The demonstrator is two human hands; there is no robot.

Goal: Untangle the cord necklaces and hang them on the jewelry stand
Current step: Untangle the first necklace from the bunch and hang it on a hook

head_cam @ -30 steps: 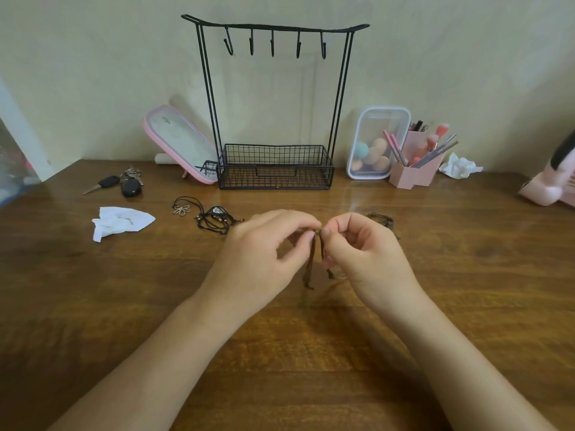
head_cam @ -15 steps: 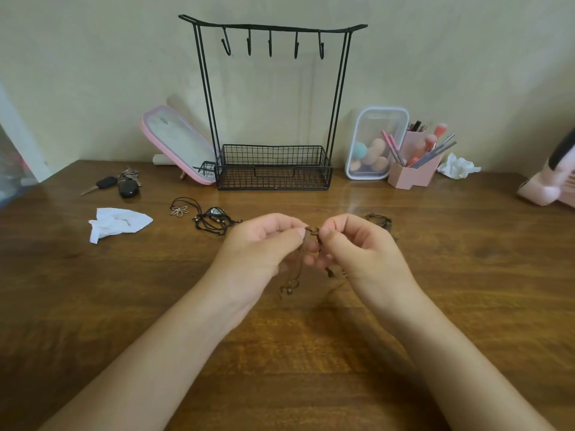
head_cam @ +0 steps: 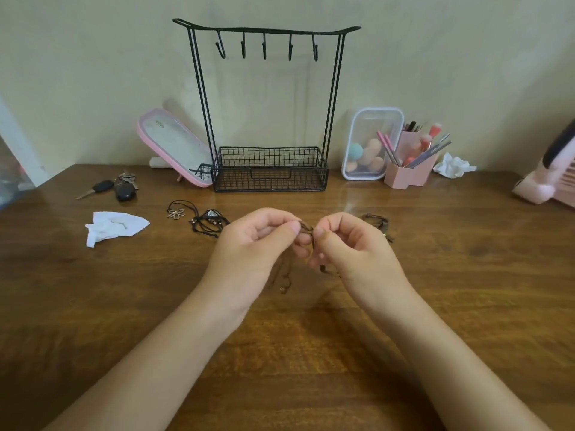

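Our left hand (head_cam: 249, 244) and right hand (head_cam: 351, 247) meet just above the dark wooden table (head_cam: 466, 275). Their fingers are curled, each pinching the thin brown cord necklace (head_cam: 306, 230) between thumb and forefinger, so the two pinches sit almost touching at a small snarl of strands. The step in hand, we judge, is teasing this snarl loose. It should go best if we hold the pinches close, roll the strands apart with our fingertips and feed slack into the knot; pulling outward would likely tighten it. The short held stretch of cord runs left to right between our thumbs. The rest hangs from it with its long axis near vertical, the loose ends pointing down toward the table below our left hand; whether they touch the wood we cannot tell. The black wire jewelry stand (head_cam: 267, 31) is behind, well apart, with its five hooks bare. A heap of black cord necklaces (head_cam: 208, 222) lies near our left hand, and another brown cord (head_cam: 376, 219) lies just behind the right.
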